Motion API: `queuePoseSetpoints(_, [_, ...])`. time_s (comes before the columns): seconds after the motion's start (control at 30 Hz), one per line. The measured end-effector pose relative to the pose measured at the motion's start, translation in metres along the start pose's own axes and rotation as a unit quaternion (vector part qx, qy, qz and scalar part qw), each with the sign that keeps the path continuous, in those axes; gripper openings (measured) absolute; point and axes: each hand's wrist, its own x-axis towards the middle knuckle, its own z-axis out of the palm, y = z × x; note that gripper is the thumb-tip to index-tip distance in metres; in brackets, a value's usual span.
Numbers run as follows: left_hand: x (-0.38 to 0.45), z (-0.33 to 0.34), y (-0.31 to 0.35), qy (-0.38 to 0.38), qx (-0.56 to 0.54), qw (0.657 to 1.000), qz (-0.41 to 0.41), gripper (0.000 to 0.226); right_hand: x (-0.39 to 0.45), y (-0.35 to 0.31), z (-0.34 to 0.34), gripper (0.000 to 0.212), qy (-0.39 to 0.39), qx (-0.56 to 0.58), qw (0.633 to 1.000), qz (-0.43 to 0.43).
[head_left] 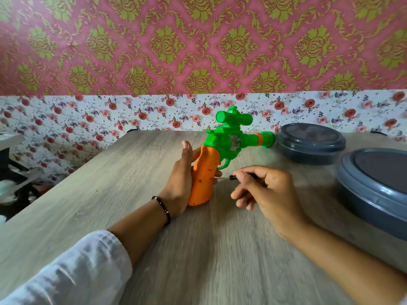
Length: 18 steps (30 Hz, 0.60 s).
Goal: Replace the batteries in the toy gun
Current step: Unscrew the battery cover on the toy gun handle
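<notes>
Now screwdriver (pixel 222 178) tip against toy gun (pixel 206 172) handle.

Left hand (pixel 179 183) wrapped in grip; right hand (pixel 264 190) pinching, fingers curled.

This looks like a room in a home. Pink damask wallpaper (pixel 198 40) covers the wall above a band of rose-print floral paper (pixel 88 115), behind a wood-grain table (pixel 110 183) carrying two grey lidded plastic containers (pixel 310 142), household storage tubs.
</notes>
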Motion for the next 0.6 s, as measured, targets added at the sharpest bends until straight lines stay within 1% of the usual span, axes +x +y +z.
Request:
queuePoseSetpoints(0.13, [-0.001,-0.002,0.001,-0.012,0.032,0.999,-0.018,0.065,-0.007,-0.002,0.008,0.014,-0.015,-0.008,0.999,-0.044])
queuePoseSetpoints(0.27, [-0.006,0.000,0.006,-0.023,0.017,0.999,-0.040,0.058,-0.010,-0.002,0.013,0.013,-0.035,-0.029,0.997,-0.066])
queuePoseSetpoints(0.37, [-0.007,0.002,0.006,-0.013,0.016,0.999,-0.034,0.063,-0.011,-0.001,0.015,0.013,-0.037,-0.053,0.994,-0.084])
queuePoseSetpoints(0.6, [-0.005,0.004,0.004,-0.016,0.017,0.999,-0.039,0.074,-0.014,-0.001,0.017,0.016,-0.027,-0.086,0.990,-0.109])
